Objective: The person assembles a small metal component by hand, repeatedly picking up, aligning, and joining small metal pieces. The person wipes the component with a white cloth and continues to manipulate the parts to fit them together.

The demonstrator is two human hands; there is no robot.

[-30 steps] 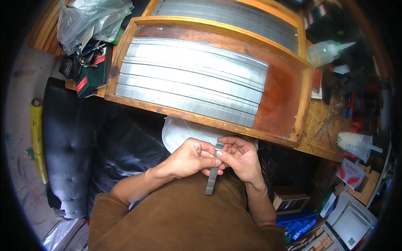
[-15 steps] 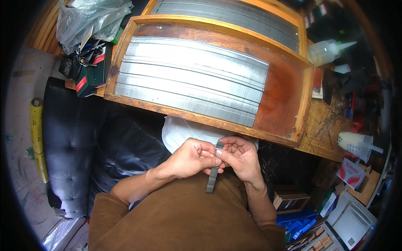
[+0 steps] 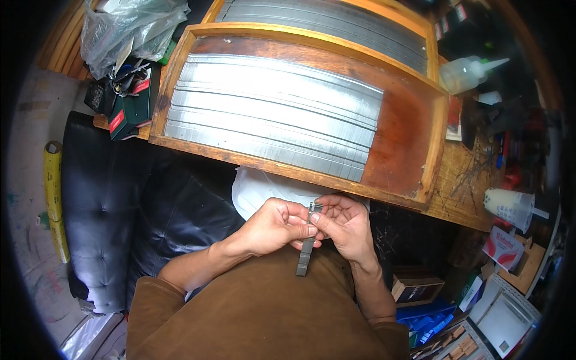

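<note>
Close to my body, both hands grip a narrow grey stack of small metal pieces (image 3: 304,261). Its lower end sticks out below my fingers, and its top end shows between the two thumbs. My left hand (image 3: 277,227) is closed on it from the left, thumb and fingers pinching. From the other side my right hand (image 3: 343,225) pinches the upper part, thumb pressed against the stack. Beyond the hands, a wooden-framed tray (image 3: 288,163) holds rows of shiny grey metal pieces (image 3: 264,102) side by side, with bare reddish wood at its right end.
Another framed tray of grey metal pieces (image 3: 327,27) lies behind. A plastic bag (image 3: 132,36), keys (image 3: 126,81) and dark green boxes (image 3: 129,117) stand left. To the right are a squeeze bottle (image 3: 465,75) and a drink cup (image 3: 508,204). A black padded seat (image 3: 99,198) sits left.
Both hands keep their grip in nearly the same place. The top end of the stack has shifted slightly between the fingers; the trays stay put.
</note>
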